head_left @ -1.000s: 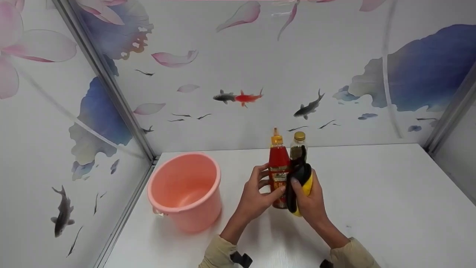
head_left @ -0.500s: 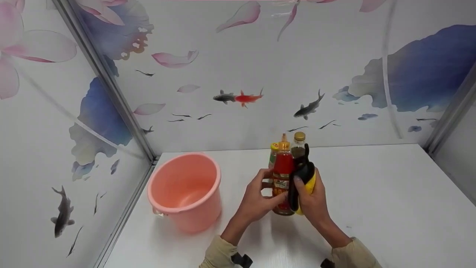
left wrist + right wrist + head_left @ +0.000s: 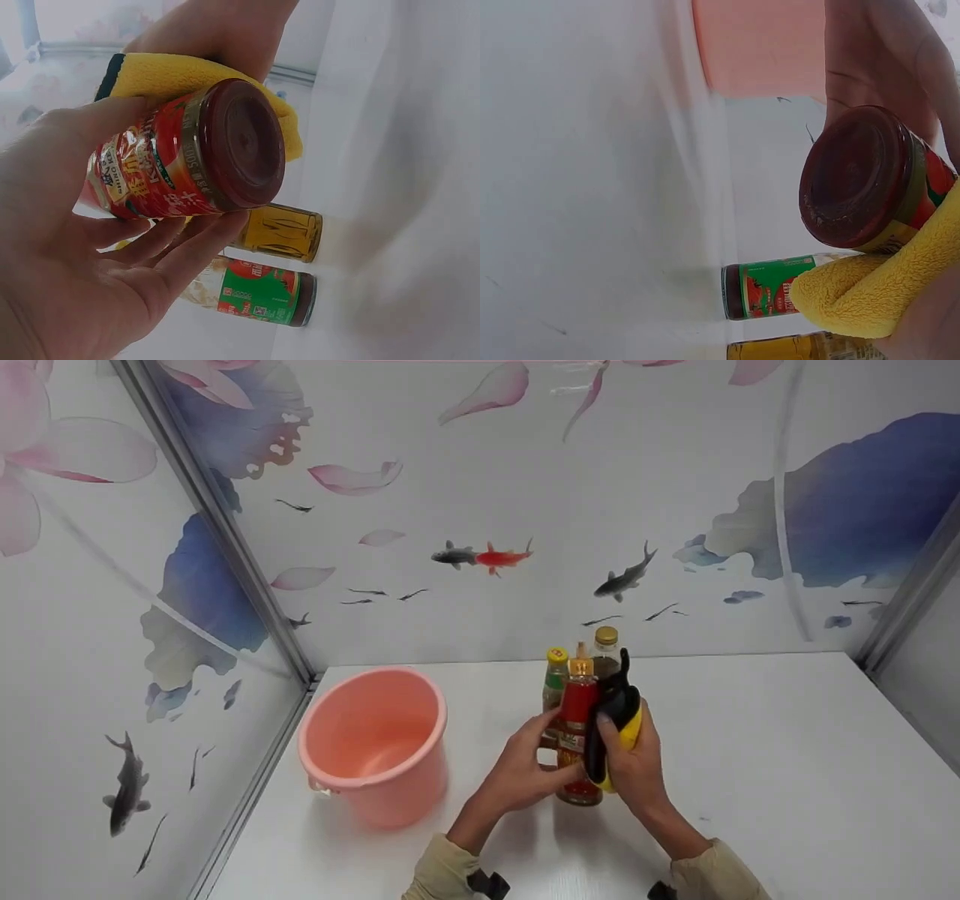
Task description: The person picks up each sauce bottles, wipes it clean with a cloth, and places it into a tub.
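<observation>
My left hand [image 3: 525, 769] grips a red ketchup bottle [image 3: 576, 705] with an orange nozzle cap, fingers and thumb around its label. In the left wrist view the dark base of the ketchup bottle [image 3: 251, 142] faces the camera, raised over the table. My right hand [image 3: 634, 765] holds a yellow-and-black cloth [image 3: 617, 709] against the right side of the bottle. The folded yellow cloth [image 3: 862, 296] laps the bottle in the right wrist view. Behind stand a green-labelled bottle [image 3: 556, 682] with a yellow cap and a gold-capped bottle [image 3: 606, 639] of amber liquid, partly hidden.
A pink bucket [image 3: 420, 780] stands on the white table [image 3: 765, 750] left of my hands. The patterned back wall [image 3: 510, 615] rises along the table's far edge, and a side wall [image 3: 67, 660] with a metal frame post bounds the left.
The ketchup bottle has come down toward me and slightly right, with both hands following. The green-labelled bottle behind it has come into view.
</observation>
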{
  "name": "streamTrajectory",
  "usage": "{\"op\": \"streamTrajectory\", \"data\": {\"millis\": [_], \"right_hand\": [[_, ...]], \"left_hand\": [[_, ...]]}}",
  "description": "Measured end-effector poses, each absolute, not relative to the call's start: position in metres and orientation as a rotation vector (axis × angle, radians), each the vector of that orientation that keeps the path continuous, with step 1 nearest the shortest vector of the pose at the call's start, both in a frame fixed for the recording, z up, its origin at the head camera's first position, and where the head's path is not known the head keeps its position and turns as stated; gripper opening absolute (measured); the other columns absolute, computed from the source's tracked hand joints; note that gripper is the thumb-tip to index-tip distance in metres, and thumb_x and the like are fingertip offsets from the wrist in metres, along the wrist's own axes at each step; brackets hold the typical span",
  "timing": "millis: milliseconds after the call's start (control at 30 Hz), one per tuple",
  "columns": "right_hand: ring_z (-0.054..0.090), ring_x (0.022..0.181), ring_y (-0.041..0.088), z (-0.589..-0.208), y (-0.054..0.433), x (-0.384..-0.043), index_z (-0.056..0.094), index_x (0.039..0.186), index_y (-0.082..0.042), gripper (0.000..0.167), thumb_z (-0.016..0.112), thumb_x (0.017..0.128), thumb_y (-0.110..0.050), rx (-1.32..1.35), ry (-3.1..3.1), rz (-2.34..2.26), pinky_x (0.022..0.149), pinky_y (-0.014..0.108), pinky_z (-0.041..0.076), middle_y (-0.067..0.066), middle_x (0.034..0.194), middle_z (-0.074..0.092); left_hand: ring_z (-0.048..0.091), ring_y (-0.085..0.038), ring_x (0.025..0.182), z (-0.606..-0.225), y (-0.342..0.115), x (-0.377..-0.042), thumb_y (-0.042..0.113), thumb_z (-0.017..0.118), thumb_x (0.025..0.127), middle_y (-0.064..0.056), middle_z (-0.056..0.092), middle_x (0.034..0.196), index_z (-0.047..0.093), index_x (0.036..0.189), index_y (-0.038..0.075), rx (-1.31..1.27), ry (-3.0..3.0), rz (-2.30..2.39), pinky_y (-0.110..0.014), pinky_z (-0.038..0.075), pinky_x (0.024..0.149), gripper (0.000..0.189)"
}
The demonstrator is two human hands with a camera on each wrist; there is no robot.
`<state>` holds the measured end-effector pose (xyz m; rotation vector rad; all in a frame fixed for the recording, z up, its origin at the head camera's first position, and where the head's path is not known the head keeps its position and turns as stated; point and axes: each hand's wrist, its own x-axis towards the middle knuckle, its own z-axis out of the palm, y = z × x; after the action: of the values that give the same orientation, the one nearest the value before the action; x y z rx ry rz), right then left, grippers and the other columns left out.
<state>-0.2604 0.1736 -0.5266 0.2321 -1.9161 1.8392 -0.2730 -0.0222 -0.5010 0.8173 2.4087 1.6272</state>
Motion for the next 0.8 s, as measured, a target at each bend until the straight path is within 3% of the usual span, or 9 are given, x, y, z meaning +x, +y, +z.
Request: {"op": "streamTrajectory", "data": {"millis": [267, 433, 633, 800], "right_hand": [[0.065, 0.097, 0.024, -0.524, 0.172, -0.258, 0.052, 0.144, -0.01, 0.036, 0.063, 0.11, -0.013, 0.268, -1.907, 1.848, 0.084, 0.027, 0.062, 0.007, 0.114, 0.063], [0.066, 0.096, 0.023, -0.523, 0.169, -0.255, 0.051, 0.144, -0.009, 0.037, 0.063, 0.109, -0.01, 0.283, -1.914, 1.854, 0.085, 0.026, 0.062, 0.007, 0.113, 0.063], [0.067, 0.098, 0.023, -0.525, 0.166, -0.254, 0.052, 0.145, -0.01, 0.04, 0.065, 0.108, -0.01, 0.291, -1.934, 1.855, 0.087, 0.027, 0.062, 0.006, 0.115, 0.065], [0.067, 0.096, 0.023, -0.526, 0.165, -0.254, 0.054, 0.144, -0.011, 0.038, 0.065, 0.108, -0.01, 0.288, -1.947, 1.843, 0.085, 0.027, 0.062, 0.005, 0.113, 0.065]], "left_hand": [[0.067, -0.019, 0.121, -0.499, -0.025, -0.275, 0.04, 0.088, 0.091, 0.004, 0.065, 0.143, 0.054, 0.156, 0.032, 0.833, 2.44, 1.763, -0.027, 0.066, 0.077, 0.073], [0.069, -0.019, 0.118, -0.497, -0.025, -0.276, 0.038, 0.088, 0.092, 0.004, 0.066, 0.145, 0.053, 0.156, 0.032, 0.789, 2.4, 1.905, -0.032, 0.067, 0.078, 0.074], [0.067, -0.016, 0.125, -0.494, -0.026, -0.277, 0.038, 0.087, 0.093, 0.007, 0.064, 0.148, 0.05, 0.159, 0.03, 0.683, 2.398, 2.035, -0.04, 0.058, 0.108, 0.076], [0.069, -0.018, 0.121, -0.49, -0.028, -0.277, 0.038, 0.089, 0.091, 0.004, 0.064, 0.144, 0.047, 0.161, 0.03, 0.625, 2.381, 2.068, -0.041, 0.058, 0.108, 0.082]]}}
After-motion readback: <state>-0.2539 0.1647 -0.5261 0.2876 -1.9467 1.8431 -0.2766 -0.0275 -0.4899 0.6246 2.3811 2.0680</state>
